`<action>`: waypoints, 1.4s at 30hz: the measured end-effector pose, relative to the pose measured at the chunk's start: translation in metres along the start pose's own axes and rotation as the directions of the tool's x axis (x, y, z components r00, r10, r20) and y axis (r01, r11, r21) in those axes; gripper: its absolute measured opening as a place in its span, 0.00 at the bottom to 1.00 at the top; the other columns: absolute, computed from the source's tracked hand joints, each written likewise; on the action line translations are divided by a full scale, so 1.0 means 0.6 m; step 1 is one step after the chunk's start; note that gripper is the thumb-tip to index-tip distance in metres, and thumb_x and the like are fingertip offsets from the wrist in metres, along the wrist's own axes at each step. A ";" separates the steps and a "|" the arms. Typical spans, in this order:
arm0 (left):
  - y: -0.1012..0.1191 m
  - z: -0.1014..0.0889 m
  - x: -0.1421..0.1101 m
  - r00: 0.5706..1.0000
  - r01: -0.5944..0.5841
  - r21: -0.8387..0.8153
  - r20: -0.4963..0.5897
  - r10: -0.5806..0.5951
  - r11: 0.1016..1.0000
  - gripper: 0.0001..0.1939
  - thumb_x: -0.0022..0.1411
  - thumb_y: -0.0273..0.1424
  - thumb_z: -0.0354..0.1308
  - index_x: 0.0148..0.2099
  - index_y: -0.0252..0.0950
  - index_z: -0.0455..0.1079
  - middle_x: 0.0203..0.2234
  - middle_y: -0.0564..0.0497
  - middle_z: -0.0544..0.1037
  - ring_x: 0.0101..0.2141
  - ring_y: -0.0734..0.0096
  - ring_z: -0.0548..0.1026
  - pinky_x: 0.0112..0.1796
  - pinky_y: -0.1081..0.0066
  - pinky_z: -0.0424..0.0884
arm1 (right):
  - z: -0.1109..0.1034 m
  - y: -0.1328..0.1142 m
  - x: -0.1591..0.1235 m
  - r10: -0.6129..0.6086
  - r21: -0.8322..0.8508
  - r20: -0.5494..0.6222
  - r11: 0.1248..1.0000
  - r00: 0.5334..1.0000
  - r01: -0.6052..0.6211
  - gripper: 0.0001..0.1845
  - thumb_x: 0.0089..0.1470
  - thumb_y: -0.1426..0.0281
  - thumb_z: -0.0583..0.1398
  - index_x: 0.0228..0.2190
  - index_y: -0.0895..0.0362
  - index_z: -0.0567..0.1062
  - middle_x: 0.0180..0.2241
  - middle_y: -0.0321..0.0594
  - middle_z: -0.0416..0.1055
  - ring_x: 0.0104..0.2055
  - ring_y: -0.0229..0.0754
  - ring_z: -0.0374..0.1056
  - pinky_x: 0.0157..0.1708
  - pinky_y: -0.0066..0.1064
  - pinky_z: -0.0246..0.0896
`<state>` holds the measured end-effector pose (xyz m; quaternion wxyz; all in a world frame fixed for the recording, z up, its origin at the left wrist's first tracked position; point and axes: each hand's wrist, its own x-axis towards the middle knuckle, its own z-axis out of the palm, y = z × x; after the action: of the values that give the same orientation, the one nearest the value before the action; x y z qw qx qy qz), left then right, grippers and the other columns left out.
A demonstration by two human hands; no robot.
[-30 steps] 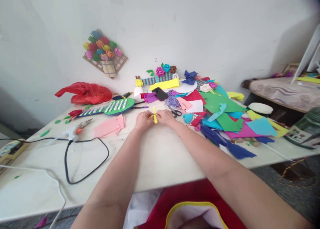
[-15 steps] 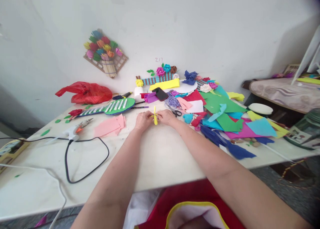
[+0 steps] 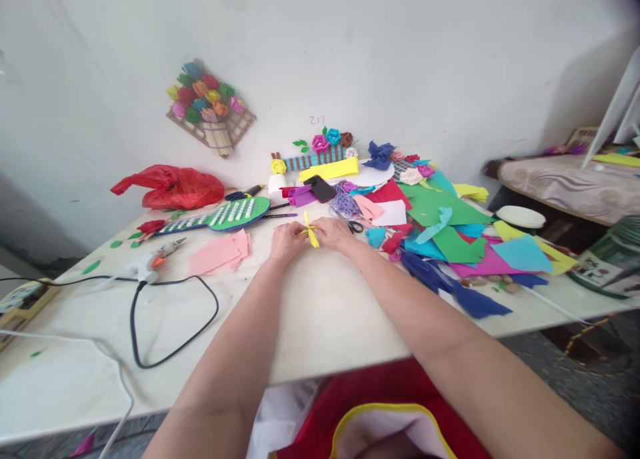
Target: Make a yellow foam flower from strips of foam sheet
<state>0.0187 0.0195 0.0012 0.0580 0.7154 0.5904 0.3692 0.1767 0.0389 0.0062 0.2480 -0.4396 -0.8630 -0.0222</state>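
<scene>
Between my two hands is a small piece of yellow crepe paper, narrow at its middle and flaring at the lower end. My left hand pinches it from the left, and my right hand grips it from the right, fingertips close together. Something thin crosses the paper's middle between the fingers, too small to make out. Scissors lie just beyond my right hand. To the left of my left hand is a stack of pink paper sheets.
A glue gun with a looping black cord rests at left. Behind it are a green guitar-shaped craft and a red plastic bag. Coloured paper scraps cover the right side, near a glass jar. A phone lies at the back.
The yellow paper has tilted, its top leaning left and its lower end swinging slightly right. Both hands stay in nearly the same place.
</scene>
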 end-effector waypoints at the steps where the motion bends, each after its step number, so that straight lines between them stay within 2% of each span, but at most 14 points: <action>1: -0.001 0.001 0.001 1.000 0.002 0.029 -0.012 -0.002 1.000 0.08 0.50 0.32 0.55 0.32 0.37 0.74 0.28 0.49 0.78 0.30 0.68 0.72 0.34 0.71 0.64 | -0.001 -0.001 -0.001 -0.014 0.003 -0.043 1.000 0.999 0.014 0.17 0.52 0.71 0.51 0.43 0.55 0.71 0.43 0.40 0.70 0.43 0.40 0.63 0.40 0.28 0.54; 7: -0.010 0.002 0.003 0.998 0.005 0.125 -0.059 0.003 0.992 0.10 0.51 0.32 0.54 0.34 0.37 0.74 0.28 0.47 0.77 0.31 0.66 0.72 0.35 0.70 0.64 | -0.016 -0.004 -0.001 -0.018 -0.018 -0.219 1.000 0.976 0.014 0.11 0.50 0.71 0.53 0.32 0.60 0.74 0.37 0.46 0.68 0.43 0.44 0.58 0.41 0.33 0.52; 10: -0.013 0.002 0.003 0.997 0.005 0.147 -0.079 0.007 0.989 0.10 0.51 0.32 0.54 0.34 0.37 0.74 0.29 0.47 0.77 0.31 0.65 0.72 0.36 0.69 0.63 | -0.016 -0.002 0.002 -0.036 -0.014 -0.251 0.999 0.967 0.033 0.09 0.49 0.69 0.55 0.29 0.59 0.74 0.40 0.45 0.67 0.44 0.45 0.57 0.43 0.35 0.50; 17: -0.014 0.003 0.004 0.995 -0.002 0.172 -0.096 0.018 0.985 0.10 0.52 0.32 0.54 0.34 0.36 0.74 0.28 0.46 0.77 0.32 0.64 0.72 0.38 0.69 0.63 | -0.002 0.007 0.003 -0.093 0.003 -0.212 0.995 0.973 0.096 0.07 0.45 0.69 0.57 0.27 0.57 0.75 0.49 0.42 0.64 0.49 0.46 0.54 0.47 0.38 0.46; 26: -0.007 -0.001 0.002 0.996 -0.013 0.232 -0.086 0.033 0.973 0.09 0.52 0.31 0.53 0.34 0.36 0.73 0.28 0.48 0.78 0.33 0.66 0.73 0.40 0.69 0.63 | -0.004 0.005 0.003 -0.103 0.031 -0.166 0.993 0.981 0.110 0.07 0.43 0.70 0.58 0.25 0.56 0.77 0.48 0.39 0.66 0.50 0.47 0.55 0.48 0.40 0.46; 32: -0.008 0.001 0.004 0.996 -0.039 0.248 -0.074 0.059 0.968 0.09 0.52 0.30 0.54 0.33 0.36 0.73 0.28 0.48 0.78 0.33 0.66 0.73 0.41 0.68 0.63 | 0.000 0.009 0.004 -0.112 0.022 -0.129 0.993 0.985 0.116 0.09 0.44 0.70 0.58 0.28 0.56 0.78 0.48 0.40 0.67 0.50 0.46 0.55 0.48 0.40 0.47; 42: -0.003 0.004 0.003 0.995 -0.076 0.253 -0.043 0.089 0.964 0.09 0.52 0.31 0.53 0.33 0.36 0.74 0.28 0.49 0.78 0.32 0.67 0.73 0.41 0.68 0.62 | 0.004 0.000 0.005 -0.121 -0.045 -0.158 0.992 0.980 0.116 0.11 0.45 0.69 0.56 0.30 0.57 0.78 0.48 0.42 0.67 0.49 0.47 0.56 0.46 0.42 0.47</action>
<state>0.0190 0.0222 -0.0007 -0.0647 0.7306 0.6034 0.3128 0.1743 0.0416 0.0054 0.3072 -0.3886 -0.8643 -0.0877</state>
